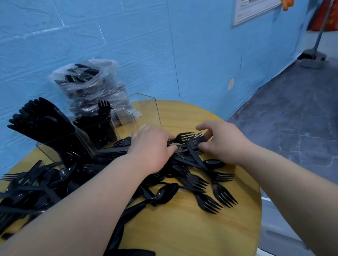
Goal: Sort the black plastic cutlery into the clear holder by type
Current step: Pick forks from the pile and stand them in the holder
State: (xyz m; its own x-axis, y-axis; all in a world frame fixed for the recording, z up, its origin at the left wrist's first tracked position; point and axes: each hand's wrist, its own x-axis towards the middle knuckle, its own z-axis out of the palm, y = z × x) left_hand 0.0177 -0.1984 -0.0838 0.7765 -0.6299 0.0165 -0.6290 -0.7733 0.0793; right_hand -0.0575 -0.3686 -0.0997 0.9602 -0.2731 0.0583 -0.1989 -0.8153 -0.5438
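Observation:
A heap of black plastic forks, spoons and knives (52,186) covers the round wooden table (185,239). The clear holder (147,109) stands at the table's back; its left compartment is packed with knives (39,119), the middle one holds forks (104,113), and the right one looks empty. My left hand (151,148) grips a bundle of forks (183,137) just in front of the holder, tines pointing right. My right hand (225,141) has its fingers curled on the tines of the same forks.
A clear plastic bag of black cutlery (89,84) leans on the blue wall behind the holder. Loose forks (222,195) and a spoon (166,192) lie near the table's right edge. Grey floor and a stand base (312,60) lie to the right.

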